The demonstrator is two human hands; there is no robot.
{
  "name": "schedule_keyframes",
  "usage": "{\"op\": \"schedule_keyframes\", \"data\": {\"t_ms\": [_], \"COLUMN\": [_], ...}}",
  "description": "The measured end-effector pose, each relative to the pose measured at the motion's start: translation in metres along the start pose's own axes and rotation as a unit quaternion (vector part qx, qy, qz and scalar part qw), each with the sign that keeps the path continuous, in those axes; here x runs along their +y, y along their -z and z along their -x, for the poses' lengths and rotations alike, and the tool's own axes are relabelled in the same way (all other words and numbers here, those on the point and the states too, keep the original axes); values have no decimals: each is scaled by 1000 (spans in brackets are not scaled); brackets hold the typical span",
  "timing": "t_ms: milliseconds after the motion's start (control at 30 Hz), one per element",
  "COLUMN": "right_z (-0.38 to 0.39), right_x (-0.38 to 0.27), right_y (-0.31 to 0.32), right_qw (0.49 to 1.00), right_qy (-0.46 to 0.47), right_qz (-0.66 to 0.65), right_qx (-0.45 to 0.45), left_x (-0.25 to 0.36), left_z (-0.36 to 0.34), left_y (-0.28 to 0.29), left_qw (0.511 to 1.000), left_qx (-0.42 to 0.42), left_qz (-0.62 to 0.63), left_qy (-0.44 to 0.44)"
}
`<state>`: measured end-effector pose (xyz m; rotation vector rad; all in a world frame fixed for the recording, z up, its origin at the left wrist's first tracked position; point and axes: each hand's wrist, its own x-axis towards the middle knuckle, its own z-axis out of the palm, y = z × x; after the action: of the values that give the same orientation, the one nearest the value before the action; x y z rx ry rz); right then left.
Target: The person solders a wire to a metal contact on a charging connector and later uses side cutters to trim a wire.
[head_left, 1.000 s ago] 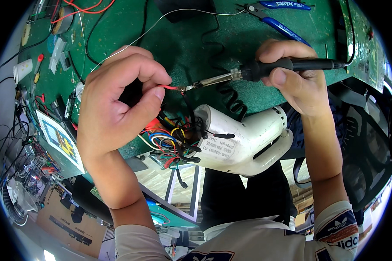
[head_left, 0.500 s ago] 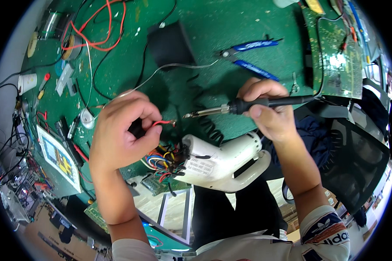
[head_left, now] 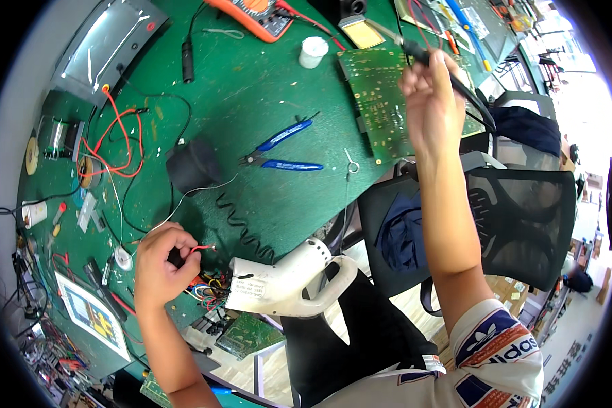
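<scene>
My left hand [head_left: 162, 265] is closed on a red wire [head_left: 204, 248], whose bare end sticks out past my fingers; a thin pale wire [head_left: 194, 194] runs toward this hand. Below it, a bundle of coloured wires [head_left: 207, 290] comes out of a white handled device [head_left: 272, 289] with a black coiled cord [head_left: 241, 228]. My right hand [head_left: 434, 109] grips a soldering iron [head_left: 420, 54] up at the back right, over a green circuit board [head_left: 374, 102]. The iron's tip points at a stand with a yellow sponge [head_left: 360, 35].
Blue cutters [head_left: 289, 164], a black block [head_left: 190, 163], a white cup [head_left: 313, 52], an orange multimeter [head_left: 251, 13] and a grey instrument [head_left: 109, 47] lie on the green bench [head_left: 265, 88]. Cables and tools crowd the left. A chair [head_left: 513, 231] stands at the right.
My right hand has lifted the iron away from the red wire, up and right toward the sponge stand. My left hand still holds the wire. The view now takes in more of the bench's back.
</scene>
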<state>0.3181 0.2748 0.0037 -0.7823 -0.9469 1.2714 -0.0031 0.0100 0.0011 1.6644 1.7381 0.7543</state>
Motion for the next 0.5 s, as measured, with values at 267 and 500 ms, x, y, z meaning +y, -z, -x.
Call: {"op": "schedule_keyframes", "data": {"t_ms": [267,500], "right_z": [-79,-81], "right_x": [33,44], "right_y": [23,-28], "right_qw": [994,989], "right_qy": [-31,-140], "right_qz": [90,11], "right_qx": [58,52], "left_x": [4,5], "left_z": [-3,1], "left_y": [-2,4], "left_qw": [1000,1000], "left_qx": [2,-22], "left_qz": [13,-3], "left_qy": [4,22]}}
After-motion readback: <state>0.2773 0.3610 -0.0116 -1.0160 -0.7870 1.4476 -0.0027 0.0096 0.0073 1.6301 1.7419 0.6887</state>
